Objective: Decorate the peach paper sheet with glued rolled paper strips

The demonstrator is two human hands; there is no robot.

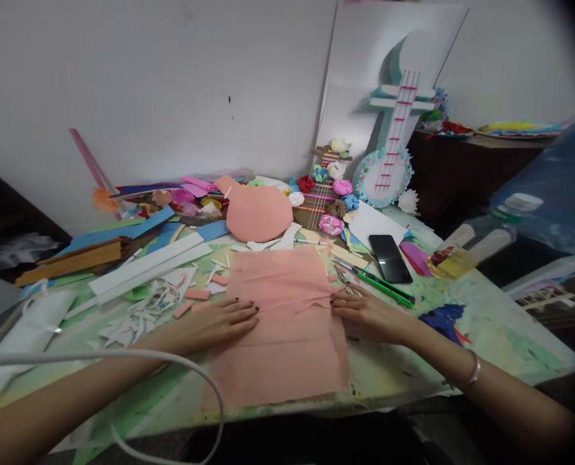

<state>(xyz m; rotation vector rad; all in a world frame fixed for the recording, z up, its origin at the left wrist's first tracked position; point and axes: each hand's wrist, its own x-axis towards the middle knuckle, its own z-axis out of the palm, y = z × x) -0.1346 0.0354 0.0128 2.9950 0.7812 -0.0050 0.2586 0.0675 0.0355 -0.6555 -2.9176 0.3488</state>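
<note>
A sheet of thin pink paper (278,361), creased across its middle, lies flat at the table's front edge. My left hand (227,323) rests on the sheet's left part, palm down with fingers stretched out. On the right edge lies my right hand (365,313), its fingers extended and touching the paper near a raised wrinkle. Just beyond that hand is a green utility knife (384,287), with a pair of scissors (344,278) partly hidden beside the fingers. Small pink pieces (198,294) sit left of the sheet. Behind it stands a pink rounded cutout with a neck (258,213).
White paper scraps (132,323) and long white strips (146,265) cover the left side. A black phone (390,258) and a plastic bottle (491,232) are at right. A white cable (185,359) loops over my left forearm. Paper instrument models (384,174) stand behind.
</note>
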